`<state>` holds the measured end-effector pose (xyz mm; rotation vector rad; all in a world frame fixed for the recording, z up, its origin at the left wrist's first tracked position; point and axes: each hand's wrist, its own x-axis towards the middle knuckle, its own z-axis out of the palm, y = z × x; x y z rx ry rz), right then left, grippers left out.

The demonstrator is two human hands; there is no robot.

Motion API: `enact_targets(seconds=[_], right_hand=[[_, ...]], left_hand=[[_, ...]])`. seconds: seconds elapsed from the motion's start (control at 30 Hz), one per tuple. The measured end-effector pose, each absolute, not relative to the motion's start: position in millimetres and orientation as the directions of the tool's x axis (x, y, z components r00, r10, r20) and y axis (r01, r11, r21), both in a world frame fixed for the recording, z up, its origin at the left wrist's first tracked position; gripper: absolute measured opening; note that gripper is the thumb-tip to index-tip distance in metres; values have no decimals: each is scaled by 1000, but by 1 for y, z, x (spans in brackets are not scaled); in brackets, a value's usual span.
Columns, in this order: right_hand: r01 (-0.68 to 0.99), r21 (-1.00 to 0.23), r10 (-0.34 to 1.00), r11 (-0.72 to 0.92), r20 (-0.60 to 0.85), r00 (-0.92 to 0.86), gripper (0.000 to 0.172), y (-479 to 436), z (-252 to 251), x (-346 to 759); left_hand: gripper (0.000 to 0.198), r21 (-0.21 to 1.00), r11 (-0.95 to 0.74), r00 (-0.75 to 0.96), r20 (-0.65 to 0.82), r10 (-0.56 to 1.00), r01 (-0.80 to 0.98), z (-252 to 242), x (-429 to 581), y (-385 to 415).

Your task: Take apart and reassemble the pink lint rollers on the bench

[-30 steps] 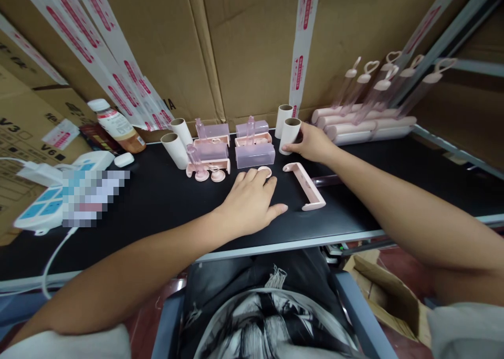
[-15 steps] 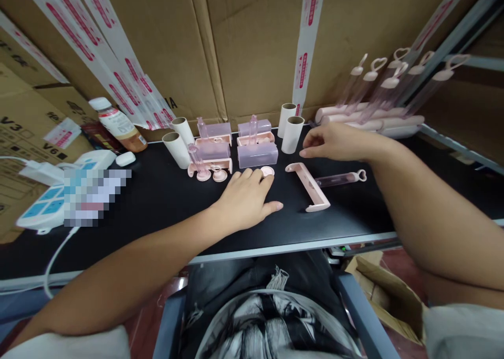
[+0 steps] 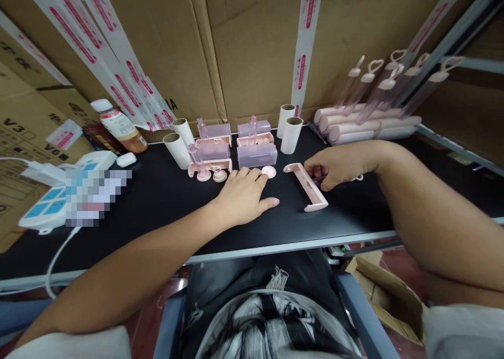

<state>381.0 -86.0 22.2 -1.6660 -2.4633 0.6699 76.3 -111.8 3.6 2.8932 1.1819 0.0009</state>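
Because the black tabletop (image 3: 236, 241) bears the pale pink U-shaped plastic bracket (image 3: 309, 188) just beside the right hand (image 3: 328, 166), an off-centre grip could let the bracket tilt. A sideways swing could topple the nearer upright white cardboard tube (image 3: 291, 137). Right hand: fingers curled narrow around the transparent pink plastic handle (image 3: 358, 178). Left hand (image 3: 242, 195): palm down, fingers loosely extended, grasping nothing visible; fingertips near the round pale pink disc (image 3: 269, 171), contact uncertain.

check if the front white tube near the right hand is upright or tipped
Upright: the front white tube stands on the black table, its open end facing up.
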Motion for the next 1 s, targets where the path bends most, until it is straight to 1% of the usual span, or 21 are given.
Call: enact_targets(seconds=[0.03, 0.07, 0.1, 0.2, 0.27, 0.33, 0.4, 0.43, 0.5, 0.57, 0.63, 0.7, 0.73, 0.77, 0.83, 0.93, 1.0], right_hand=[[857, -411, 848, 310, -288, -445, 20, -85, 24, 376], [851, -423, 798, 310, -372, -475, 17, -84, 26, 373], [845, -439, 762, 305, -419, -494, 16, -83, 29, 370], [830, -479, 737, 284, -445, -509, 16, -80, 36, 366], [816, -513, 713, 266, -465, -525, 19, -81, 41, 367], [784, -563, 696, 261, -453, -557, 23, -83, 46, 367], [745, -606, 702, 279, -401, -589, 26, -85, 50, 367], [728, -617, 714, 298, -362, -599, 27, -86, 51, 366], [694, -621, 752, 365, -244, -613, 29, -88, 50, 364], [641, -615, 771, 459, -82, -631, 31, -89, 47, 359], [569, -601, 754, 561, 88, -651, 33, -92, 41, 351], [507, -567, 717, 650, 234, -657, 34, -96, 34, 340], [488, -541, 698, 685, 295, -653, 34, -98, 31, 334], [478, -513, 681, 713, 346, -645, 34, -100, 28, 329], [472, -473, 662, 744, 424, -618, 34, -103, 24, 321], [461, -469, 656, 753, 490, -574, 40, -103, 21, 320], [449, -474, 650, 758, 488, -582, 45, -100, 21, 323]], left_hand=[[67, 17, -714, 714, -4, 700, 700, 4, 77, -112], [67, 18, -713, 713, -1, 701, 701, 4, 77, -112], [67, 18, -712, 712, 4, 702, 702, 4, 77, -112], [66, 21, -710, 710, 13, 704, 704, 2, 77, -112], [66, 24, -713, 713, 15, 701, 700, 1, 77, -112], [66, 32, -716, 716, 16, 698, 697, 2, 77, -112], [61, 57, -715, 714, 38, 699, 697, 3, 76, -112], [56, 84, -713, 711, 65, 701, 696, 5, 75, -111], [43, 189, -717, 699, 161, 697, 671, 7, 73, -109], [37, 370, -705, 653, 277, 705, 605, 8, 71, -103], [36, 618, -632, 577, 328, 748, 468, 6, 70, -97], [38, 846, -466, 547, 269, 793, 260, 3, 70, -92], [40, 919, -366, 564, 225, 794, 149, 2, 70, -90], [41, 962, -267, 595, 186, 782, 50, 2, 71, -89], [46, 992, -98, 663, 126, 738, -80, 3, 72, -89], [54, 987, 76, 713, 48, 699, -140, 7, 72, -91], [52, 978, 134, 721, 23, 693, -160, 9, 69, -90]])
